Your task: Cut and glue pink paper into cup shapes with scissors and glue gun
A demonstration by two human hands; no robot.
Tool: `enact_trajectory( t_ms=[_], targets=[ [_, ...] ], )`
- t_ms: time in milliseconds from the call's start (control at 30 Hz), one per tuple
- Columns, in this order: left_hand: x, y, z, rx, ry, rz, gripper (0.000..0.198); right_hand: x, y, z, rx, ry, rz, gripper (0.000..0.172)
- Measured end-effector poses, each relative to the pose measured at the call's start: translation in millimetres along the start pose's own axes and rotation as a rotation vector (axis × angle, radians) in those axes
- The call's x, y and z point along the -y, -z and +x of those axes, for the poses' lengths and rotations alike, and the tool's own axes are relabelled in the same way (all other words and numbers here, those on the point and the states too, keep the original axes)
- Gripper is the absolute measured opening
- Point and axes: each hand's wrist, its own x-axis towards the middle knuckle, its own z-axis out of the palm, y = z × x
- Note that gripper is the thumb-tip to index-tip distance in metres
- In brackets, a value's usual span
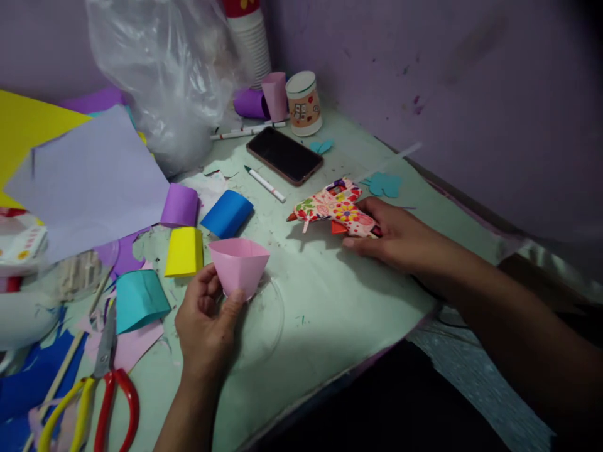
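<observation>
A pink paper cup shape [240, 263], wide at the top and narrow below, is held near its base by my left hand [210, 320], thumb in front. My right hand [393, 235] grips the handle end of a flower-patterned glue gun [330, 204], whose orange-brown tip points left. A clear stick sticks out from the gun's back. Left of the pink piece stand curved paper pieces: yellow [183, 252], purple [180, 206], blue [227, 214] and teal [140, 300]. A clear round disc [264, 326] lies beneath my left hand's side of the table.
Scissors [108, 376] with red and yellow handles lie at the lower left among paper scraps. A phone [284, 155], a marker [264, 183], a decorated cup [304, 103] and a plastic bag [164, 75] are toward the back. Teal cutouts [384, 184] lie behind my right hand.
</observation>
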Motion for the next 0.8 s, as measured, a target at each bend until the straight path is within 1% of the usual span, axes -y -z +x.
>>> enact_trajectory(
  t_ms=[67,200,267,333,433,567,633,700,800],
  targets=[
    [1.3,0.5,0.7,0.012,0.011,-0.062,0.049,-2.8,-3.4,-8.7,0.074,0.002,0.215,0.049],
    [1.4,1.3,1.4,0.032,0.042,-0.146,0.049,-8.8,-11.1,-26.2,0.298,-0.03,0.56,0.057],
    [0.1,1.6,1.1,0.035,0.053,-0.154,0.049,-10.7,-13.0,-31.0,0.383,-0.036,0.688,0.053],
    [-0.9,1.7,0.8,0.036,0.052,-0.146,0.05,-10.7,-14.1,-33.0,0.457,-0.023,0.762,0.047],
    [-0.6,1.4,1.3,0.051,0.031,-0.138,0.053,-6.1,-16.8,-33.3,0.506,-0.008,0.735,0.044],
    [1.6,1.3,2.9,0.067,0.01,-0.108,0.053,5.3,-23.0,-34.3,0.483,-0.024,0.665,0.041],
    [2.5,1.4,3.0,0.072,-0.006,-0.087,0.053,9.8,-26.0,-35.0,0.457,-0.002,0.636,0.039],
    [3.1,1.4,2.7,0.083,-0.02,-0.072,0.053,11.9,-28.2,-35.5,0.442,0.028,0.6,0.04],
    [3.4,1.3,2.0,0.097,-0.026,-0.063,0.053,11.6,-30.2,-36.4,0.435,0.01,0.557,0.046]
  ],
)
